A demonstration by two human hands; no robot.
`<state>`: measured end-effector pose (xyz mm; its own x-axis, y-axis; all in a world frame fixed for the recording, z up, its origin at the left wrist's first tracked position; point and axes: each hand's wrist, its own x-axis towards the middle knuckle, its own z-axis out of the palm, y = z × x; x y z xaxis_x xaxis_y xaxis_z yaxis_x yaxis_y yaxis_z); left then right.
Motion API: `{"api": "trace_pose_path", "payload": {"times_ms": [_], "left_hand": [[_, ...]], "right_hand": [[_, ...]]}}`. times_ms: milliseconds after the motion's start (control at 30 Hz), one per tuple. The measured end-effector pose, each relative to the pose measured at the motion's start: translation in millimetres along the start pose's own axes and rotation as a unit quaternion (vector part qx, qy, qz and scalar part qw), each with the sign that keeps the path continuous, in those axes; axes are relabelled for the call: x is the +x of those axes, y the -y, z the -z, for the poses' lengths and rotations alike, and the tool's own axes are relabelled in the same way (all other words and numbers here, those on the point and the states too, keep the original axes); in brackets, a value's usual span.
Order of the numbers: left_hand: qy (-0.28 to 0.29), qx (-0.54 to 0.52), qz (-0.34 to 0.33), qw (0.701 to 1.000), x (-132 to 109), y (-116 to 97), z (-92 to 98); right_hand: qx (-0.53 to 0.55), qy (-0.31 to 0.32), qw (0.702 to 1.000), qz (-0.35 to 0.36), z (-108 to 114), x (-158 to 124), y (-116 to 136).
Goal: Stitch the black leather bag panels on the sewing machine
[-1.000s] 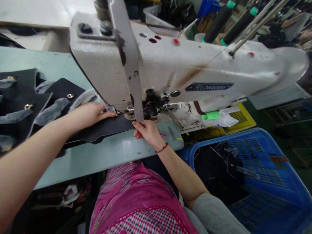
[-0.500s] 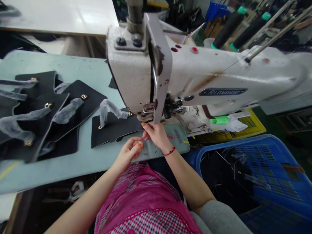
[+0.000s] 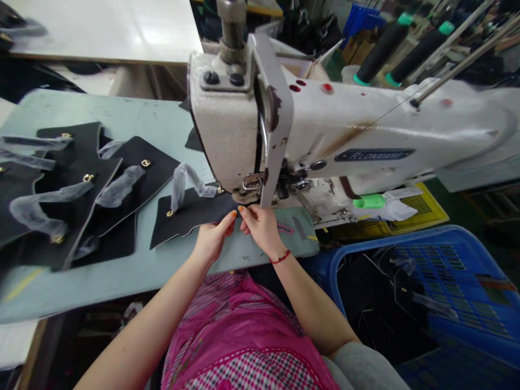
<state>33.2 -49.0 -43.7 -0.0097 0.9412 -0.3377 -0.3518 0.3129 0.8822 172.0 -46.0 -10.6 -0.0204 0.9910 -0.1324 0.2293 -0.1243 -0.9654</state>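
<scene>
A black leather-look panel (image 3: 189,214) with a plastic-wrapped handle (image 3: 177,187) and gold rings lies on the pale green table, its right end under the head of a sewing machine (image 3: 227,124). My left hand (image 3: 215,238) pinches the panel's front edge between thumb and fingers. Close beside it, my right hand (image 3: 260,227) is closed at the same edge, just in front of the presser foot area. The thumbs nearly touch. The needle and the panel's far end are hidden behind the machine head and my fingers.
Several similar black panels (image 3: 81,189) are piled on the table at left. At right stands a blue basket (image 3: 459,238) holding more black pieces. A pink tool (image 3: 285,228) lies right of my right hand. A yellow crate (image 3: 433,208) is behind the basket.
My left hand has moved up from just in front of the panel to its edge and closed on it. The panel's near-left corner has turned slightly toward me. The view has shifted slightly.
</scene>
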Motion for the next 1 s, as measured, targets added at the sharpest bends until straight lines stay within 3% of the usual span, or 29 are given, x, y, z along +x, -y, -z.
{"api": "trace_pose_path", "payload": {"times_ms": [200,300,500,633,867,1000], "left_hand": [[0.028,-0.043,0.037,0.998,-0.6,-7.8,-7.3],[0.045,-0.071,0.069,0.994,0.5,-10.2,-9.6],[0.057,-0.050,0.109,0.991,7.0,-11.7,-3.1],[0.069,-0.022,0.100,0.992,6.8,-16.5,-3.0],[0.115,0.022,0.095,0.989,12.3,-14.7,-1.8],[0.112,0.028,0.070,0.991,15.2,-11.5,-1.9]], "right_hand": [[0.204,0.025,0.976,-0.075,-6.5,-7.1,-9.9],[0.252,0.021,0.963,-0.091,-11.6,-9.8,-13.7],[0.165,-0.014,0.985,-0.050,-11.5,-8.8,-8.5],[0.093,-0.019,0.995,-0.019,-6.2,-8.1,-4.9],[0.080,-0.020,0.996,-0.012,-5.7,-8.4,-8.1],[0.087,-0.022,0.996,-0.018,-5.6,-8.5,-7.2]]}}
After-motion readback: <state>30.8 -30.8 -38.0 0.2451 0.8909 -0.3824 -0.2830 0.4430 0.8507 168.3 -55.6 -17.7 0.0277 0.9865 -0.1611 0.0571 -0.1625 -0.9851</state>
